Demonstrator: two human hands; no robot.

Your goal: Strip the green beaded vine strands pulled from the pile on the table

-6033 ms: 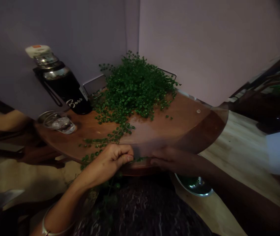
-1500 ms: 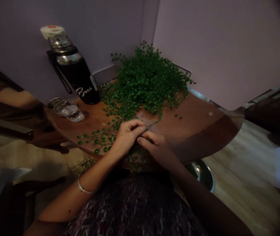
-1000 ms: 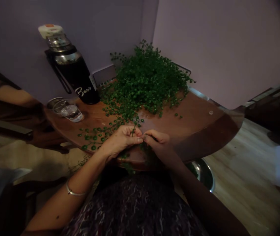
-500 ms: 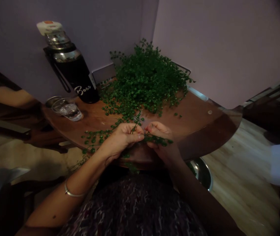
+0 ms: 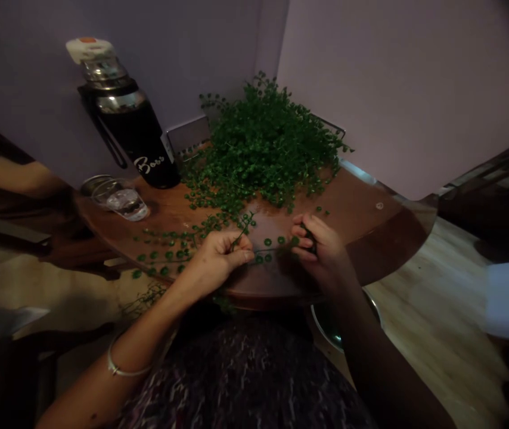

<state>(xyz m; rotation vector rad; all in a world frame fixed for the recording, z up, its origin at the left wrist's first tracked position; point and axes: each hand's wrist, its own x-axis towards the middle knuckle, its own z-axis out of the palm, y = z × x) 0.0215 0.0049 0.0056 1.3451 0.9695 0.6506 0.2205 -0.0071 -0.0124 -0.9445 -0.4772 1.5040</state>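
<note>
Holding a stem (image 5: 267, 249) (green, tiny-leaved) between left hand (image 5: 223, 257) and right hand (image 5: 323, 247).

Both arms reach forward from the lower edge of view, the left forearm (image 5: 111, 381) slanting up from the lower left and the right forearm (image 5: 373, 357) from the lower right, in deep shadow. Left hand (image 5: 221, 259): back upward, wrist slightly bent, fingers curled in, thumb and fingertips (image 5: 242, 255) pinched closely together. Right hand (image 5: 323, 253): raised higher, palm turned inward, fingers (image 5: 312, 229) curled over and nearly closed. The two hands stand apart, not touching.
</note>
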